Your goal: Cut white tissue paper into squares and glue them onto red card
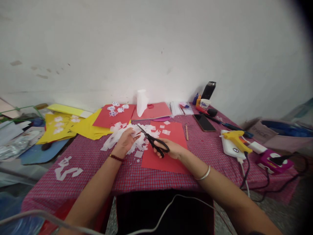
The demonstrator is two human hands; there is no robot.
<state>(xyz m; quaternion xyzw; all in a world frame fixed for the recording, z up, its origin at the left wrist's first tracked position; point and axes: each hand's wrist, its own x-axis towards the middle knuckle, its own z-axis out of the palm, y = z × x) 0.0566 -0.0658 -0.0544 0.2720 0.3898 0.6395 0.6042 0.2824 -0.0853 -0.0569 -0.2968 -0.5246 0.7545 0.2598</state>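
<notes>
Cloth (210, 140) in a small check covers one table (127, 182) against a wall. Three red sheets lie on it: one in front (177, 133), one at the back left (105, 119) and one at the back middle (160, 112). Yellow sheets (93, 129), overlapping too closely to count, spread at the left. One heap of white paper strips (119, 135) sits in the middle, touching the front red sheet.

Two hands are at work over it. The left hand (127, 140) is half open, palm turned inward, beside the heap; whether its fingertips pinch any white paper, I cannot tell. The right hand (168, 148), above the front red sheet, is curled round the handles of one pair of black scissors (153, 138), whose blades point over the heap.

One phone (204, 122) lies to the right, one black flask (209, 90) stands behind it, and one purple power block (275, 161) is at the right edge. One yellow glue gun (234, 140) rests on one white box (226, 148). Smaller still: one paper cup (204, 103), two little bottles, blue (195, 100) and orange (198, 100), one wooden stick (187, 132), and five dotted flower shapes (120, 110) on the back-left red sheet.
</notes>
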